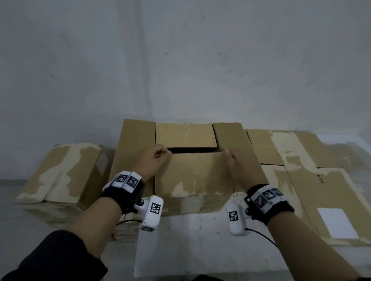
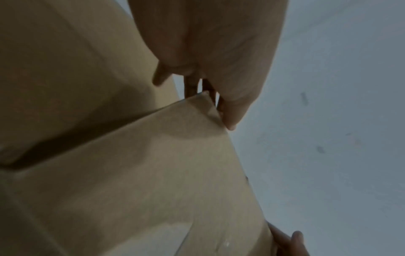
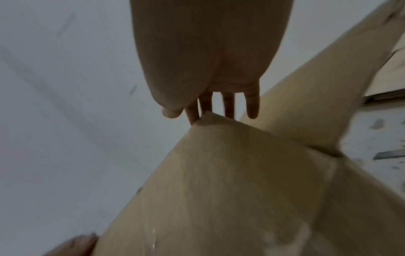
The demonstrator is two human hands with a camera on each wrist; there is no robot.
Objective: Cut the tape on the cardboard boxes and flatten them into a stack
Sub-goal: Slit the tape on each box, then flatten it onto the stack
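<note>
While gripping the near flap (image 1: 194, 171) of the open cardboard box (image 1: 239, 147) at its two top corners: left hand (image 1: 152, 160) curled over the left corner, right hand (image 1: 236, 166) with straight fingers (image 3: 229, 107) behind the right corner. Dark gap just beyond both grips, then the far flap (image 1: 185, 135). Unopened box (image 1: 61, 174) left of the left grip, flattened cardboard (image 1: 320, 177) right of the right. Bare desk (image 1: 194, 245) below the wrists.
</note>
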